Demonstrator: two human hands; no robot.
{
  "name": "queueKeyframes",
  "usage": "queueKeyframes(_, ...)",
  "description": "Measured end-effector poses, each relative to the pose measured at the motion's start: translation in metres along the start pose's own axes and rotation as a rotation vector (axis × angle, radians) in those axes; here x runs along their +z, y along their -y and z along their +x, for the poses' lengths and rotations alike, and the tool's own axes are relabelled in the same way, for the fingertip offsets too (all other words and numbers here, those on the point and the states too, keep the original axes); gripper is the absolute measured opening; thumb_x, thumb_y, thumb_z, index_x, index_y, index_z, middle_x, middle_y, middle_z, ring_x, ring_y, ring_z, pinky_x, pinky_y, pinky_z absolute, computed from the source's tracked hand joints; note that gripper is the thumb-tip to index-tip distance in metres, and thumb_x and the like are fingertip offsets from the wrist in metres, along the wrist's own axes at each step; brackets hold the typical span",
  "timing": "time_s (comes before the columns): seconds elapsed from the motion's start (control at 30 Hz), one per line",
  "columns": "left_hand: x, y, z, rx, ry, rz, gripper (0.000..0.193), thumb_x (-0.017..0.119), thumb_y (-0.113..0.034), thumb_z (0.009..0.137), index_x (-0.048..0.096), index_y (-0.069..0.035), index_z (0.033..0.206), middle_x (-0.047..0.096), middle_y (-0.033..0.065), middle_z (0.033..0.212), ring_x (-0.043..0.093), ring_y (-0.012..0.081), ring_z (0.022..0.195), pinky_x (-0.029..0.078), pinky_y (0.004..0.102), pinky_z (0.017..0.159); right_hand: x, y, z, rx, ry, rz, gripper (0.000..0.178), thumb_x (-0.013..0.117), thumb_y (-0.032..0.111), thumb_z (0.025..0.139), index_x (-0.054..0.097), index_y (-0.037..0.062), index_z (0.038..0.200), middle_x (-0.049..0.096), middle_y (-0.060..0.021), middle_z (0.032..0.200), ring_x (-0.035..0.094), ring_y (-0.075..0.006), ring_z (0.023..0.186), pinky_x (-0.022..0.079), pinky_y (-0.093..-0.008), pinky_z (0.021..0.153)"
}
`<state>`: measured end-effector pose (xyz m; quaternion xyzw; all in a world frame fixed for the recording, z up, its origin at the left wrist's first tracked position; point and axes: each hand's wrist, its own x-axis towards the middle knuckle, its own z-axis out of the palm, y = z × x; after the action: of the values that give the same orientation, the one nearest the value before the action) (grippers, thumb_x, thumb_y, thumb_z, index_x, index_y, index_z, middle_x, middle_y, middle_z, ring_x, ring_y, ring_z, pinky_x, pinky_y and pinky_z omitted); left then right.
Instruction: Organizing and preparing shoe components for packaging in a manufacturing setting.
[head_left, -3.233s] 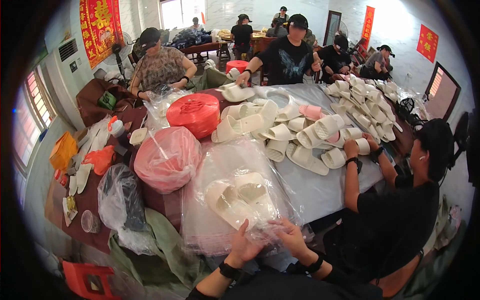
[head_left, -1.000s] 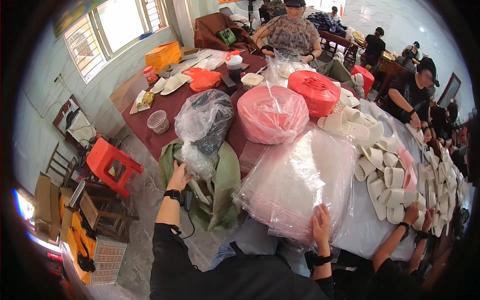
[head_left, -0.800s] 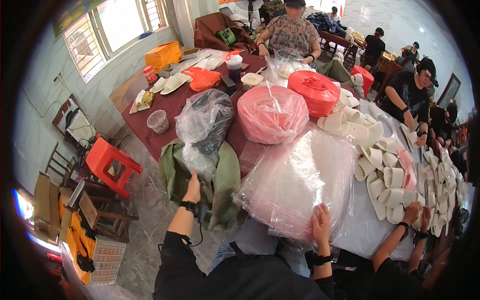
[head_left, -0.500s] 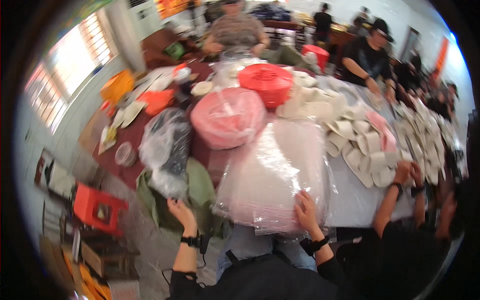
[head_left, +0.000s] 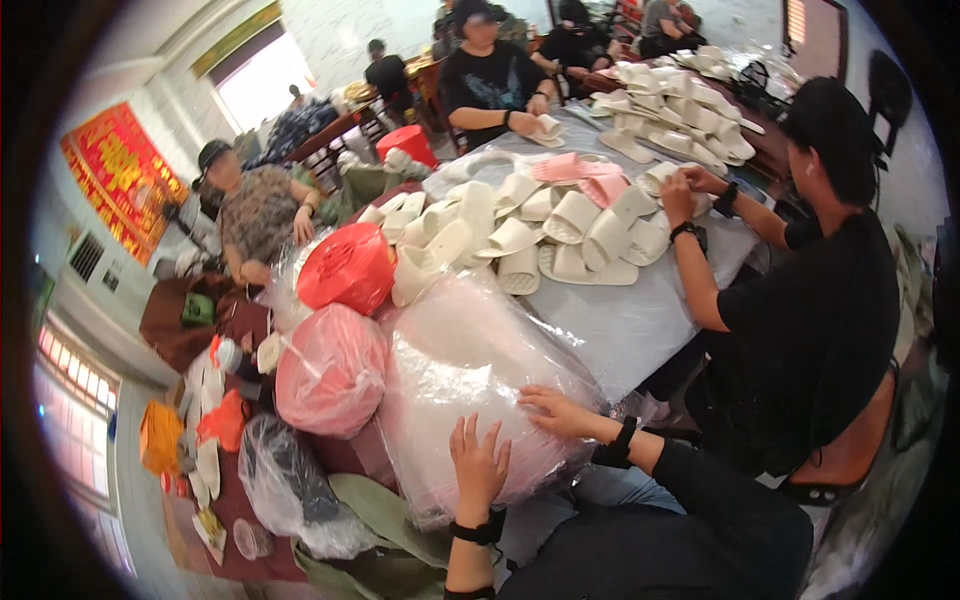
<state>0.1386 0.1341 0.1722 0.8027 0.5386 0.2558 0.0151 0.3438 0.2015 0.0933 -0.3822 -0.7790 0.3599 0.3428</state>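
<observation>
- At the far left, a red-and-gold banner point(head_left: 125, 180) hangs on the wall
- Below it, near the table's left edge, lie an orange-yellow packet point(head_left: 160, 437) and, just right of it, a red-orange plastic bag point(head_left: 222, 420)
- Nearer the viewer, a clear round tub point(head_left: 253, 540) rests on the dark red tabletop point(head_left: 228, 490)
- Beside the tub is a clear bag with dark contents point(head_left: 285, 480)
- Next come a pinkish roll in clear plastic point(head_left: 332, 370) and, behind it, a bare red roll point(head_left: 347, 268)
- Right of the rolls, the stack of clear plastic bags point(head_left: 450, 360) lies flat, directly in front of the person
- The left hand point(head_left: 480, 462) is raised at the stack's near side, fingers spread and pointing up; whether it touches the plastic I cannot tell
- Beyond the stack is a heap of cream slippers point(head_left: 520, 230) with some pink slippers point(head_left: 580, 175) among them
- The right hand point(head_left: 562, 412) lies over the stack's right part, fingers extended and slightly apart
- At the right, a co-worker in black point(head_left: 810, 280) has both hands at the slippers
</observation>
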Motion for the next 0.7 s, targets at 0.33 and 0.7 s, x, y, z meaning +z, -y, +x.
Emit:
queueKeyframes(0.33,0.058,0.020,0.010,-0.066,0.051,0.050,0.042,0.059,-0.033,0.083,0.057,-0.017,0.122,0.045,0.0208,0.130,0.037,0.0404,0.122,0.024,0.0542,0.101,-0.030,0.004,0.013,-0.014,0.015,0.030,0.035,0.056,0.014,0.087,0.054,0.0022,0.120,0.054,-0.0174,0.123,0.051,-0.0283,0.114,0.040,-0.0367,0.097)
queueKeyframes(0.7,0.060,0.018,0.010,-0.094,-0.022,0.082,0.041,0.059,-0.033,0.080,0.058,-0.021,0.119,0.046,0.0156,0.128,0.038,0.0347,0.123,0.024,0.0499,0.103,-0.160,-0.041,0.045,0.336,-0.826,0.146,0.048,0.057,0.011,0.085,0.042,0.0019,0.130,0.046,-0.0153,0.128,0.057,-0.0206,0.095,0.048,-0.0294,0.079)
